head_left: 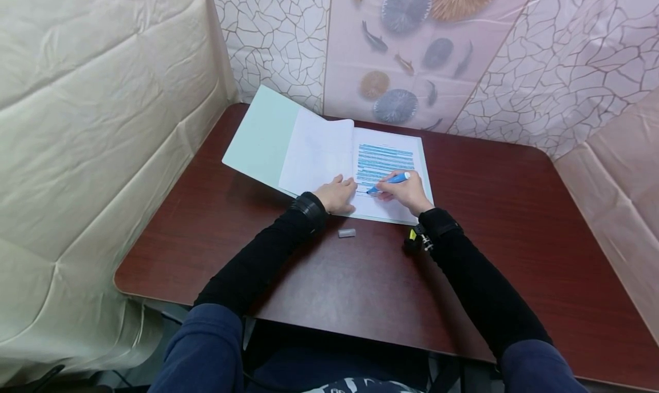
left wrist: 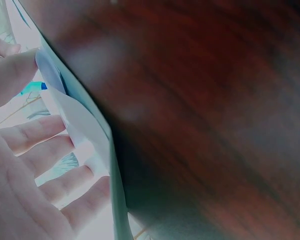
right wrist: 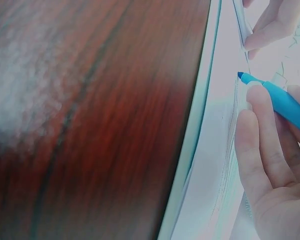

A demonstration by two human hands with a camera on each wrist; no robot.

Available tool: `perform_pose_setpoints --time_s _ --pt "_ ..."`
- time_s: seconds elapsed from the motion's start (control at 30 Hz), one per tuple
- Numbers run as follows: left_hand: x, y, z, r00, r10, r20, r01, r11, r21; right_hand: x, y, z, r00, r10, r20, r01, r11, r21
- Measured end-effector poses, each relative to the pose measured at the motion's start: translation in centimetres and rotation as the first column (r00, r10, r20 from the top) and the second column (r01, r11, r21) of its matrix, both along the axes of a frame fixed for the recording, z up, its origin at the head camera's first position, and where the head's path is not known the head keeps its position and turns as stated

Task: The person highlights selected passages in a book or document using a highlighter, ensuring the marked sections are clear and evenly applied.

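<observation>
A pale green folder (head_left: pixel 259 131) lies spread on the table with white pages inside. On its right-hand page (head_left: pixel 388 137), most text lines are covered with blue highlighting. My right hand (head_left: pixel 407 193) pinches a blue highlighter (head_left: pixel 397 178), its tip at the page just below the highlighted lines. In the right wrist view the highlighter (right wrist: pixel 285 102) shows its dark blue tip beside the fingers. With fingers spread, my left hand (head_left: pixel 337 195) rests on the pages near the fold, at the lower edge. The left wrist view shows the left hand's fingers (left wrist: pixel 45 150) extended over the paper.
A small grey cap-like piece (head_left: pixel 347 233) lies on the brown table (head_left: pixel 329 284) in front of the folder. Near the right wrist is a small black and yellow object (head_left: pixel 412 239). Curtains (head_left: pixel 103 124) stand at the sides and a patterned cloth (head_left: pixel 273 32) hangs behind.
</observation>
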State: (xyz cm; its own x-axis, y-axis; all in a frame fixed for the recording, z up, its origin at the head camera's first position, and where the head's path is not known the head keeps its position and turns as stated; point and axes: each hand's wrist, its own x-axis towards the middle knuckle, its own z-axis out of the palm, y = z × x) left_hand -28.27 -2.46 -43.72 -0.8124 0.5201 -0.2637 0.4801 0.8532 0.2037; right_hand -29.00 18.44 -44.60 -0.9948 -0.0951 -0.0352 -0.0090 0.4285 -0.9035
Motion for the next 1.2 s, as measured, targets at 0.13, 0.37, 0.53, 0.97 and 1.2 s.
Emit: perform_pose_setpoints --time_s 0.13,0.37,0.53,0.97,1.2 --pt "-0.1 0.0 -0.1 1.000 0.001 0.001 -0.001 1.000 0.000 0.0 0.0 -0.1 1.000 -0.021 -0.004 0.021 1.000 0.003" --pt "0.0 0.0 0.0 1.000 -0.001 -0.001 0.001 1.000 -0.002 -0.1 0.4 -0.2 1.000 -0.019 -0.010 0.019 1.000 0.014" --pt "0.1 0.0 0.1 1.000 -0.010 -0.014 0.010 1.000 -0.003 0.0 0.7 -0.3 1.000 -0.020 -0.010 0.020 1.000 0.003" --pt "0.3 0.0 0.3 1.000 -0.017 -0.015 0.017 1.000 -0.012 0.2 0.9 -0.1 0.999 -0.046 -0.016 0.046 0.999 0.027" --pt "0.3 0.0 0.3 1.000 -0.013 -0.015 0.013 1.000 -0.003 0.1 1.2 0.1 0.999 -0.036 -0.018 0.037 0.998 0.059"
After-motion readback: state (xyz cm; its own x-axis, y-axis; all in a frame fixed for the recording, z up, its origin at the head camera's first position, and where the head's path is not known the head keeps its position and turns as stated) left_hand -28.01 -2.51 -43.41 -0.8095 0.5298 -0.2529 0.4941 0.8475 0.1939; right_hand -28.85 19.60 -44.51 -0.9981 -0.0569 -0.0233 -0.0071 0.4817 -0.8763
